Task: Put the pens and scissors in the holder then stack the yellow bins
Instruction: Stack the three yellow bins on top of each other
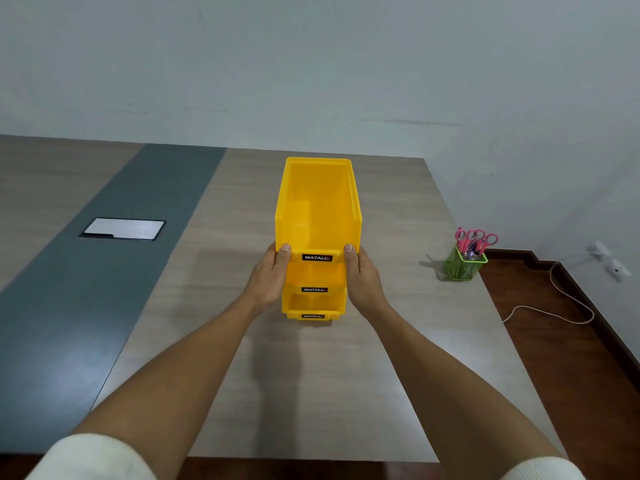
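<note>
Two bare forearms with pushed-up white sleeves (93, 457) reach forward over a wood-grain table (311, 393). The left hand (268, 275) and right hand (363, 277) clasp the top yellow bin (318, 202) at its two front corners, thumbs pressed on the rim, the other fingers hidden behind the side walls. This top bin sits on two more yellow bins (313, 299), forming a three-high stack near the table's middle.

The bins look like rigid moulded plastic, probably light and somewhat slick, so gripping both front corners seems a steady hold; a tall empty stack could tip if nudged.

To the right of the stack, near the table's right edge, stands a green mesh holder (464, 264) with pink-handled scissors (476, 237) and pens (471, 250) already in it. Left of the stack lies a grey strip with a metal cover plate (124, 229). There is open tabletop all around the stack. Beyond it a pale wall (311, 64) rises directly behind the table's far edge.
</note>
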The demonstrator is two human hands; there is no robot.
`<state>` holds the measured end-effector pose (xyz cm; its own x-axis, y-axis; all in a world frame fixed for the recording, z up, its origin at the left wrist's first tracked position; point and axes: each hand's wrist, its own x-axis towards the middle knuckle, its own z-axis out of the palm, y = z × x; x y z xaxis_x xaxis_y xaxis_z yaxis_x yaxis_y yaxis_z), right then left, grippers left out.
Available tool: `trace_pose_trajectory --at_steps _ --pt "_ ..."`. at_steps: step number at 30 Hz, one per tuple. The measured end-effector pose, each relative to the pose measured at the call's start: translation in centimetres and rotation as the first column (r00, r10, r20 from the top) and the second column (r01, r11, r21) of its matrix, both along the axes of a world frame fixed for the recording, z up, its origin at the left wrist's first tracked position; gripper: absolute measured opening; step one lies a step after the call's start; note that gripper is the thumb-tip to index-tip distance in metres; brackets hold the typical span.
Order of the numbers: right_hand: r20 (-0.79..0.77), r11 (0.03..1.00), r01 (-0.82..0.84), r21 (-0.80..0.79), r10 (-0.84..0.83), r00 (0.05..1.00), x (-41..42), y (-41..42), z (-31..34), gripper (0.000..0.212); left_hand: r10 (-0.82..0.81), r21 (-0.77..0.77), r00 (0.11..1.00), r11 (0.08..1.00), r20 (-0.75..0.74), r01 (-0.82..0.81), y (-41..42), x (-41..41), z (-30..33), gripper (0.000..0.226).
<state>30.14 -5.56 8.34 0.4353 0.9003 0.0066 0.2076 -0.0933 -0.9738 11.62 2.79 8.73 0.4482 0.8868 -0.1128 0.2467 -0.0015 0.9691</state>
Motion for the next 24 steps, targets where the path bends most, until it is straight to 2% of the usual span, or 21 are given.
trace_pose_trajectory --at_steps 2,9,17,20,22,24 --pt "-0.027 1.000 0.003 -0.008 -0.004 1.000 0.0 0.7 0.0 0.054 0.004 0.000 1.000 1.000 0.002 -0.004 0.8 0.2 -0.3 0.061" --pt "-0.036 0.999 -0.016 -0.031 0.015 0.999 0.5 3.1 0.2 0.054 -0.003 0.021 1.000 1.000 -0.029 0.004 2.9 1.0 -0.2 0.067" --pt "-0.051 0.999 -0.008 -0.047 0.006 0.999 0.8 4.2 -0.2 0.065 -0.021 0.022 0.999 1.000 -0.036 0.022 4.0 1.3 -0.1 0.065" --pt "-0.053 0.999 -0.014 -0.036 0.012 0.999 0.7 4.1 0.3 0.059 -0.028 0.000 0.999 1.000 -0.042 0.028 3.8 1.2 0.3 0.064" --pt "-0.038 0.999 -0.032 -0.002 0.032 0.999 0.5 3.3 0.4 0.051 -0.039 0.003 0.998 0.999 -0.053 0.040 3.5 0.8 0.0 0.071" --pt "-0.002 0.999 -0.044 -0.032 0.044 0.999 0.5 2.4 -0.4 0.067 -0.007 -0.006 0.992 1.000 -0.128 0.007 2.9 0.3 -0.6 0.087"
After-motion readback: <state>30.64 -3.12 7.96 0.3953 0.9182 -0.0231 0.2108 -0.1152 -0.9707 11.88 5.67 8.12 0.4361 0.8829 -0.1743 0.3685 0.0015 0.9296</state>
